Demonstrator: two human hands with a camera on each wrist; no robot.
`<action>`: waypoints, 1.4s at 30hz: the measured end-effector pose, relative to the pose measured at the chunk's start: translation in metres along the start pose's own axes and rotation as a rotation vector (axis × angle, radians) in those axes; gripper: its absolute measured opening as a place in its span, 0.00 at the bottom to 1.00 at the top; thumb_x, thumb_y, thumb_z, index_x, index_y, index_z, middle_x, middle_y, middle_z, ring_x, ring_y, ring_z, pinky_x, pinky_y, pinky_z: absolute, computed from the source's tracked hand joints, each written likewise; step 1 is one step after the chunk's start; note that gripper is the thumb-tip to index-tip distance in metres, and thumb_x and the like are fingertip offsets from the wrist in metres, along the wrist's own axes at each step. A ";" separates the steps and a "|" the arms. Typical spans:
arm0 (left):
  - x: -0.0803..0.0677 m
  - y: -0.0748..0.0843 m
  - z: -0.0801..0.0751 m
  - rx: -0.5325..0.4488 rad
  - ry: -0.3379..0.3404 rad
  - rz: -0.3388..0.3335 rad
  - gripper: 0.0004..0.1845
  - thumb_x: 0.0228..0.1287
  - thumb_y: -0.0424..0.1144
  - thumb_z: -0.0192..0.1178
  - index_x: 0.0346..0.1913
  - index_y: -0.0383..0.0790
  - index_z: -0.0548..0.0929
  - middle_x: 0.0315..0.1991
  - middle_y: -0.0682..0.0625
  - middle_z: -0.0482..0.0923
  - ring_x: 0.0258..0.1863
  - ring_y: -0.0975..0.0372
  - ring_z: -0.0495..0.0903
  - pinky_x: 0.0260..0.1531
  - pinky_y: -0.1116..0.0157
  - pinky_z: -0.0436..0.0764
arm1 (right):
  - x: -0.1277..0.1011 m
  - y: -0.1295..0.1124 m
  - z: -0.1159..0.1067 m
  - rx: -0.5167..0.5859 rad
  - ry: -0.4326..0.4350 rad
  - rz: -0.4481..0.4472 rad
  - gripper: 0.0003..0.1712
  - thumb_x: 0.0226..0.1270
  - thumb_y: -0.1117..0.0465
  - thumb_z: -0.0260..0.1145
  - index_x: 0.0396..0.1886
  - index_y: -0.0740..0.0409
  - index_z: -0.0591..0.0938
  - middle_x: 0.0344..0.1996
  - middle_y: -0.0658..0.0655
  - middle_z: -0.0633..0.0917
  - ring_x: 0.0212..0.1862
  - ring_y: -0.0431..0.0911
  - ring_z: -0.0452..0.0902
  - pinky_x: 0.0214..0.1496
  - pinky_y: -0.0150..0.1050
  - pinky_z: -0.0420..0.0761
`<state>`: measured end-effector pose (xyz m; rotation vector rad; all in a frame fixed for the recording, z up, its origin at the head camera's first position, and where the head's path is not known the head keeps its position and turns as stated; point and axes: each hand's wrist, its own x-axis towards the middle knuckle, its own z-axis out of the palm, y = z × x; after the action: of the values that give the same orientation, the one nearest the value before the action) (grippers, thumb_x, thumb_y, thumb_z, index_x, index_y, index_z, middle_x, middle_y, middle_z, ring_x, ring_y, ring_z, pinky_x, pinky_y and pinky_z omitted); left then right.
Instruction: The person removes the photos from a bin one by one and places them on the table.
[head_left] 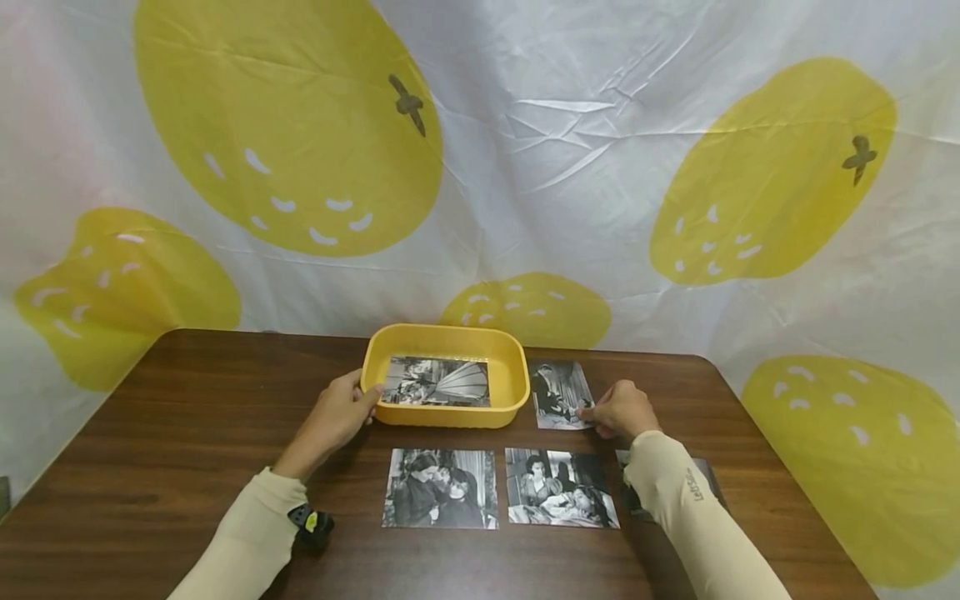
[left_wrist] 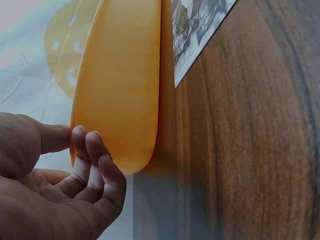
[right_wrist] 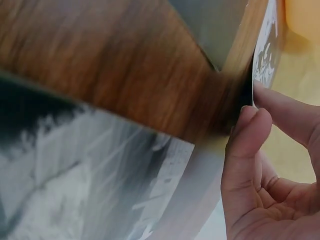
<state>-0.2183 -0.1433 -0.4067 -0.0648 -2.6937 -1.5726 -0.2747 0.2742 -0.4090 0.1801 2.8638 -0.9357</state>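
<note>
Held photo (head_left: 557, 388) partly behind right fingers (head_left: 599, 411)

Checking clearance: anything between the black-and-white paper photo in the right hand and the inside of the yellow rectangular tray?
Only the tray's raised right wall, directly left of the pinched photo; nothing else visible.

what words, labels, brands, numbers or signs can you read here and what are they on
"Lets…" on the right sleeve; the last letters are too small and blurred to read.
Black device at the left wrist: it bears a yellow-green mark, too small to make out.
I can read no other text, including on the photos.
</note>
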 end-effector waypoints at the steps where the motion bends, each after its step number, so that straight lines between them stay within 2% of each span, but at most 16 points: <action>1: 0.000 0.000 0.000 0.001 0.000 0.001 0.21 0.79 0.38 0.53 0.64 0.24 0.72 0.27 0.45 0.78 0.27 0.53 0.78 0.22 0.66 0.71 | 0.000 0.000 0.000 -0.010 0.000 -0.004 0.16 0.56 0.57 0.80 0.26 0.66 0.85 0.18 0.57 0.84 0.20 0.44 0.82 0.28 0.40 0.82; 12: -0.001 -0.002 0.000 -0.004 0.000 0.004 0.21 0.79 0.37 0.53 0.64 0.24 0.72 0.27 0.45 0.78 0.26 0.54 0.78 0.22 0.67 0.71 | -0.002 0.002 0.003 -0.059 0.007 -0.015 0.20 0.56 0.52 0.81 0.23 0.63 0.84 0.16 0.55 0.83 0.20 0.46 0.80 0.25 0.40 0.79; 17: 0.000 -0.002 0.001 -0.006 0.000 0.001 0.20 0.79 0.37 0.53 0.64 0.24 0.72 0.27 0.45 0.78 0.26 0.53 0.78 0.21 0.67 0.70 | 0.001 -0.008 -0.009 -0.053 0.011 -0.077 0.18 0.58 0.54 0.79 0.24 0.64 0.84 0.19 0.55 0.84 0.21 0.45 0.79 0.27 0.40 0.79; 25: 0.000 -0.001 0.000 -0.003 0.010 0.004 0.20 0.79 0.37 0.53 0.63 0.24 0.73 0.26 0.46 0.77 0.25 0.55 0.77 0.22 0.67 0.70 | 0.005 -0.057 -0.039 -0.023 0.007 -0.184 0.16 0.63 0.57 0.73 0.39 0.65 0.82 0.35 0.61 0.85 0.33 0.51 0.81 0.37 0.43 0.81; 29: 0.000 -0.001 0.001 -0.004 0.012 0.005 0.19 0.79 0.36 0.53 0.63 0.25 0.73 0.26 0.45 0.77 0.25 0.55 0.77 0.21 0.67 0.70 | 0.005 -0.085 -0.042 -0.036 0.015 -0.275 0.16 0.64 0.57 0.72 0.42 0.66 0.83 0.38 0.64 0.86 0.39 0.56 0.83 0.43 0.46 0.81; 34: 0.000 0.000 0.001 0.000 0.009 0.006 0.20 0.79 0.36 0.53 0.63 0.25 0.73 0.26 0.45 0.77 0.25 0.55 0.76 0.19 0.67 0.68 | 0.003 -0.118 -0.031 -0.073 0.007 -0.390 0.15 0.61 0.58 0.75 0.40 0.65 0.85 0.37 0.63 0.87 0.40 0.54 0.83 0.45 0.47 0.82; 38: 0.000 0.000 0.001 0.003 0.010 0.010 0.19 0.79 0.37 0.53 0.63 0.25 0.73 0.26 0.44 0.77 0.24 0.55 0.76 0.19 0.68 0.68 | 0.003 -0.138 -0.016 -0.128 -0.043 -0.431 0.17 0.60 0.58 0.77 0.42 0.64 0.85 0.37 0.60 0.87 0.40 0.53 0.82 0.47 0.48 0.81; 42: 0.000 -0.001 0.000 0.005 0.011 0.007 0.19 0.79 0.37 0.53 0.62 0.25 0.74 0.27 0.42 0.78 0.24 0.55 0.76 0.19 0.68 0.68 | 0.005 -0.153 0.002 -0.196 -0.109 -0.481 0.21 0.60 0.56 0.78 0.47 0.65 0.85 0.43 0.60 0.87 0.46 0.54 0.82 0.51 0.49 0.80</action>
<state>-0.2186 -0.1433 -0.4074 -0.0643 -2.6859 -1.5596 -0.3024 0.1506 -0.3226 -0.5823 2.9201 -0.6878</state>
